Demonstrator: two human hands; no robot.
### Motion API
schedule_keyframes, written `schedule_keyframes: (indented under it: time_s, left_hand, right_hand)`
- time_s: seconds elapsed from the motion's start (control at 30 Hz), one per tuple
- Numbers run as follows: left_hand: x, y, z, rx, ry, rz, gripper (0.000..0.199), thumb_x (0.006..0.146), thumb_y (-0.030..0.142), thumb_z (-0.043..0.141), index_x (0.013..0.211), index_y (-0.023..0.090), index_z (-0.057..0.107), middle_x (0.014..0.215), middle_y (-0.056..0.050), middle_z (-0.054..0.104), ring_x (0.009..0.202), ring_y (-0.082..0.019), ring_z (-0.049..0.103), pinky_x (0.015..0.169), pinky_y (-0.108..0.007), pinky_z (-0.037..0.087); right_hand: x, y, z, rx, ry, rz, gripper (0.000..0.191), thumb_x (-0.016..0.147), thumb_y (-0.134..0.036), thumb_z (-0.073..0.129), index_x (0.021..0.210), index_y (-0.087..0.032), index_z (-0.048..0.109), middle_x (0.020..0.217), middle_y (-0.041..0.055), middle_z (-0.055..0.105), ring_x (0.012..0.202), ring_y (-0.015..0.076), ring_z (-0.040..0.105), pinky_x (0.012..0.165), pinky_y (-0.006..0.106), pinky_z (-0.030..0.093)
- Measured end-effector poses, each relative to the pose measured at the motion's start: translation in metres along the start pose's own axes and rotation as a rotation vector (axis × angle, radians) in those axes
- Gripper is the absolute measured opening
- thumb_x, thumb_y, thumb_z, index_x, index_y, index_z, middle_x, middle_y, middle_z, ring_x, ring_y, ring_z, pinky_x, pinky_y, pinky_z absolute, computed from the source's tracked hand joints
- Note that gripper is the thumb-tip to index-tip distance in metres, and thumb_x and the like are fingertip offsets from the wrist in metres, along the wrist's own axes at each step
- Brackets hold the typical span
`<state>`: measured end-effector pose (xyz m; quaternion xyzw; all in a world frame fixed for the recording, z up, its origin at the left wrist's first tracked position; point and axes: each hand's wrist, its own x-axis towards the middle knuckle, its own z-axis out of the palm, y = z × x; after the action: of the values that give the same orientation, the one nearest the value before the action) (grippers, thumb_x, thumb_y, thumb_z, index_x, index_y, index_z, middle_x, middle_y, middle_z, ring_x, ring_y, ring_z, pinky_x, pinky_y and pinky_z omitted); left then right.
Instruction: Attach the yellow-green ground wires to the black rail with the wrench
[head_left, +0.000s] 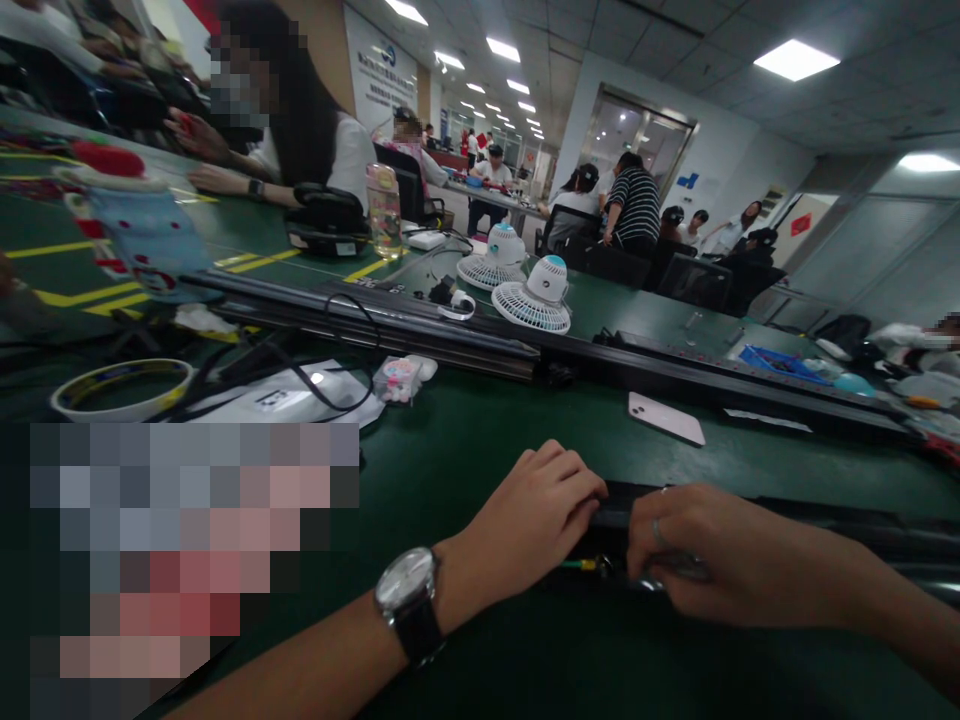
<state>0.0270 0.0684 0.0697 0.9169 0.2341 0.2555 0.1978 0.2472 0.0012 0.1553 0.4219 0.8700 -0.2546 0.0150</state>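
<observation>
Open-plan office, people working at the back, green desk (480,430) in front. Head view, phone (666,418) as landmark: black strip (615,512) lies on its near side, roughly lengthwise. Left hand (551,510), near-left of phone: grip looks pinched on the strip's edge. Right hand (697,555), straight nearside of phone: fingers curled at the strip by a shiny piece (652,583); can't tell what that grip pinches. Green-and-yellow bit (581,565) sits between the hands. Two fans (536,295) beyond phone, to its left. My read: two-handed handling step; next move calls for left steady, right fingers precise.
</observation>
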Motion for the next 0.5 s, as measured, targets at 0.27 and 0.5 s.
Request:
schedule_keyframes:
  time_s: [0.27, 0.5]
  left_hand:
    - [0.000, 0.000, 0.000, -0.004, -0.007, 0.003, 0.013, 0.102, 0.019, 0.054, 0.112, 0.021, 0.061, 0.111, -0.002, 0.060, 0.103, -0.020, 0.048, 0.091, -0.037, 0.042]
    - [0.001, 0.001, -0.003, 0.012, -0.017, -0.004, 0.014, 0.102, 0.019, 0.053, 0.113, 0.021, 0.061, 0.112, -0.003, 0.060, 0.104, -0.021, 0.049, 0.092, -0.037, 0.042]
  right_hand:
    - [-0.002, -0.001, -0.010, -0.120, -0.069, -0.010, 0.046, 0.085, 0.000, 0.060, 0.121, -0.026, 0.070, 0.102, 0.0002, 0.072, 0.087, 0.0181, 0.067, 0.076, 0.028, 0.045]
    - [-0.003, 0.004, -0.022, -0.290, -0.164, -0.034, 0.035, 0.090, -0.003, 0.063, 0.114, -0.027, 0.074, 0.094, 0.0012, 0.071, 0.078, 0.0194, 0.067, 0.065, 0.028, 0.041]
